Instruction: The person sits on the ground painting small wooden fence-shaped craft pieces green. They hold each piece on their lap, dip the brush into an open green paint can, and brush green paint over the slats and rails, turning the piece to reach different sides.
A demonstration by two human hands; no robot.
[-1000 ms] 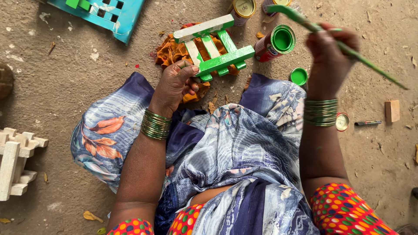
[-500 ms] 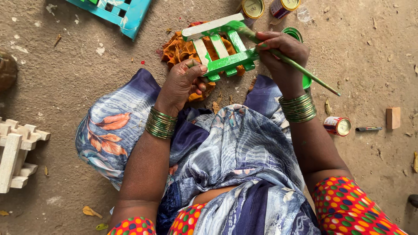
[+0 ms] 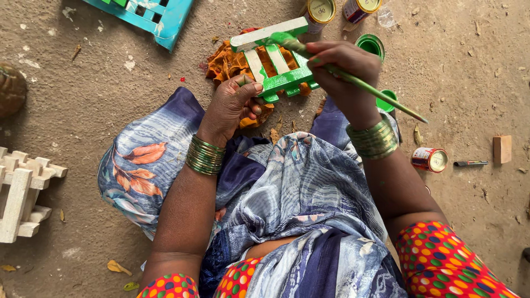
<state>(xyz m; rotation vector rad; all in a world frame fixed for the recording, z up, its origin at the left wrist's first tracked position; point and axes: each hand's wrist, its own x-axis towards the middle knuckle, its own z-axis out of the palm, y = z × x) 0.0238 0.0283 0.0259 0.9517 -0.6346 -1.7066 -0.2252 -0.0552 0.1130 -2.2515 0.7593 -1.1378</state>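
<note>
Paintbrush (image 3: 353, 77), its handle green with paint, sits in the right hand (image 3: 345, 69), whose grip is closed round the middle of the handle. The bristle end points toward ten o'clock and rests on the white top bar of a small slatted wooden frame (image 3: 276, 60). The handle's tail runs out toward four o'clock past the wrist bangles. The left hand (image 3: 234, 105) has its grip closed on the frame's near green rail, thumb on top, steadying it at about seven o'clock of the brush tip. Under the frame lies an orange cloth (image 3: 232, 63) on the dirt floor. An open green paint tin (image 3: 370, 45) stands just at three o'clock of the frame, its green lid (image 3: 387, 102) near the right wrist. Two closed tins (image 3: 320, 10) sit at twelve o'clock. An unpainted wooden frame (image 3: 22, 190) lies well apart at nine o'clock, and a turquoise one (image 3: 149, 14) at eleven.
</note>
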